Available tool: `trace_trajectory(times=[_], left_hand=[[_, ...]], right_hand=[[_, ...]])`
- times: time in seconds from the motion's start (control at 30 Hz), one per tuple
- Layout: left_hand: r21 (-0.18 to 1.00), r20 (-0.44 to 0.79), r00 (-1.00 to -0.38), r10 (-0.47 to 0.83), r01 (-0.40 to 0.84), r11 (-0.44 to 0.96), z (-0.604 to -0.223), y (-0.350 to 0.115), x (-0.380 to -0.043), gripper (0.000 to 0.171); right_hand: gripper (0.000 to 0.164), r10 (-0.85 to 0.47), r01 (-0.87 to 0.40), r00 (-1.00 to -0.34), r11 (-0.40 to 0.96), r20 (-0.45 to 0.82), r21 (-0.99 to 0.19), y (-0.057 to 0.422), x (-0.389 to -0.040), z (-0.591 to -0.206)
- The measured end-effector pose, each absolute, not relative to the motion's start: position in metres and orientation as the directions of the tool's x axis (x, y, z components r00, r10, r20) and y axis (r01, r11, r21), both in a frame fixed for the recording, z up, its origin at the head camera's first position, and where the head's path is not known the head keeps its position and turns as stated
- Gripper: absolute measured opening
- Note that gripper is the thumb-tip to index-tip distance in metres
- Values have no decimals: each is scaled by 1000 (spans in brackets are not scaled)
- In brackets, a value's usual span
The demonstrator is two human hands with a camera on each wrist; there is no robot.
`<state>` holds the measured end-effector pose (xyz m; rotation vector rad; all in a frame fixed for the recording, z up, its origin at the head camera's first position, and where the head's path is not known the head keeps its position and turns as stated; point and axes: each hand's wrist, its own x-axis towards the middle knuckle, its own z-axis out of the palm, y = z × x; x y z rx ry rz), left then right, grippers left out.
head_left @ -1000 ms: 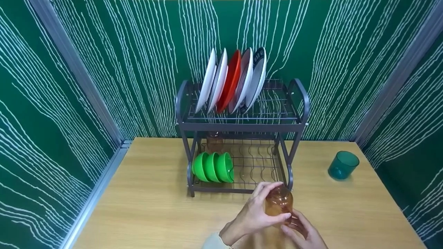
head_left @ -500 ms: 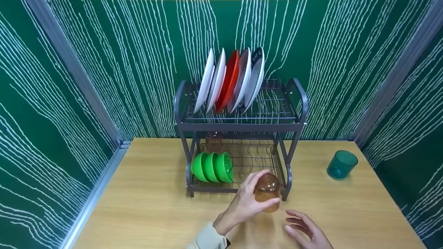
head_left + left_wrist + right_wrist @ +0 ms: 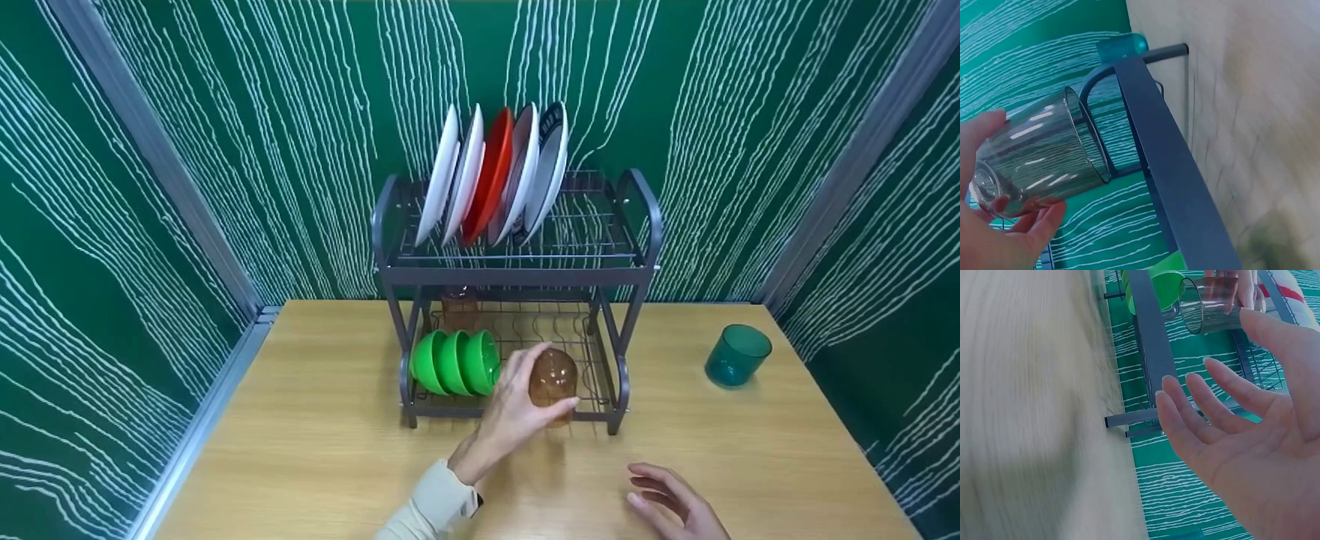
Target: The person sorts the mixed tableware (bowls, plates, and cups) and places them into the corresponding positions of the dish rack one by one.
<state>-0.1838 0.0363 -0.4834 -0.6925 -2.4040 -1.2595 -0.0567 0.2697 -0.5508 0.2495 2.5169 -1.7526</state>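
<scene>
My left hand [image 3: 510, 412] grips a clear amber-brown drinking glass [image 3: 553, 379], thumb on one side and fingers on the other. In the left wrist view, the glass [image 3: 1039, 152] has its base near the palm and its open rim pointing toward the table, so it is upside down. It overlaps the front of the dish rack's lower tier [image 3: 517, 412] in the head view. Close to its left, three green bowls [image 3: 450, 364] stand on edge in that tier. My right hand [image 3: 679, 501] hovers at the front right, fingers loosely bent, holding nothing.
Several plates [image 3: 491, 176], white, red and dark-patterned, stand upright in the rack's upper tier [image 3: 517, 276]. Another brownish glass [image 3: 459, 306] sits at the back left of the lower tier. A teal glass [image 3: 739, 356] stands on the table [image 3: 300, 450] to the right.
Both hands were at the glass; the right hand has let go and drawn back slightly. My left hand has carried the glass leftward and forward to the rack's front.
</scene>
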Motion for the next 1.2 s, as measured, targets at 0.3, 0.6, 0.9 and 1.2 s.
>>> trace_trajectory(times=[0.3,0.6,0.9,1.2], left_hand=[[637,505,-834,221,533,557,-475,29,-205,83],[597,548,-813,196,544,589,-460,20,-230,82],[565,539,-821,188,518,642,-448,15,-247,80],[575,477,-860,181,461,676,-440,14,-258,82]], right_hand=[[57,119,171,-984,375,-136,-911,285,-59,-554],[73,131,263,-964,387,-229,-884,312,-69,-550],[83,154,295,-954,333,-257,-895,344,-87,-550],[91,217,321,-942,349,-258,-880,362,-101,-562]])
